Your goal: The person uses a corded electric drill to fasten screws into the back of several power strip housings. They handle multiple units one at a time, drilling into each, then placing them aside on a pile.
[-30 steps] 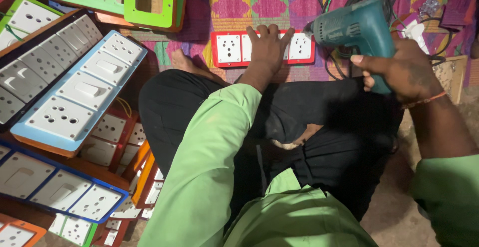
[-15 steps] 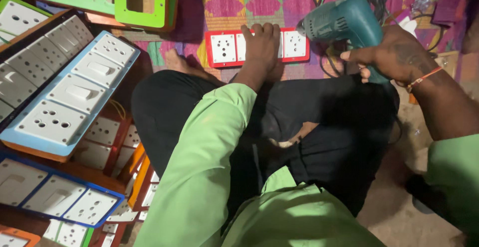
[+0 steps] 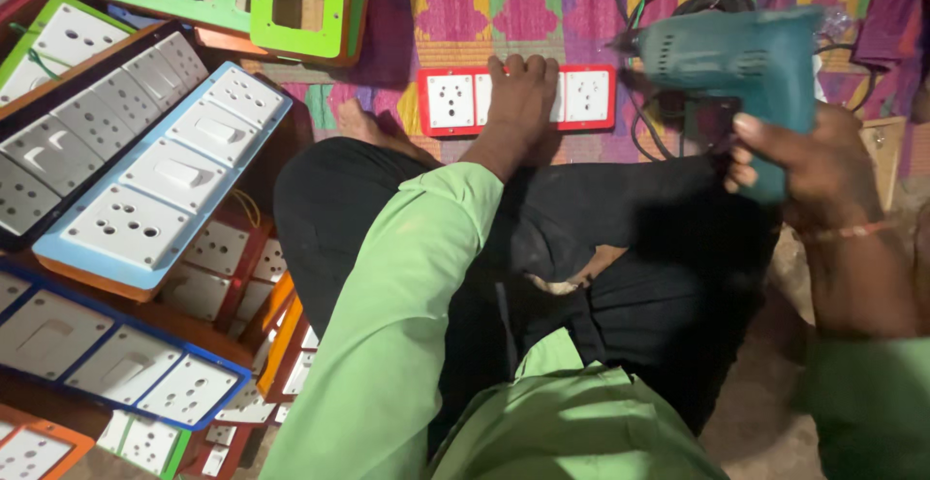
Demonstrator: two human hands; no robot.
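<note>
Drill (image 3: 727, 59) now higher in right hand (image 3: 819, 165)

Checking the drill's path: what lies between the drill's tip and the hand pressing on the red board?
In the head view, the right end of the red switch board, a white socket plate, lies between the drill and the left hand. Nothing else is there.

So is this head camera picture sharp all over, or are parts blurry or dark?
Head view: the drill in the right hand is smeared by motion blur; the left hand on the red socket board is sharper; the lap lies in deep shadow; the switch boards at left are evenly lit, without glare.
</note>
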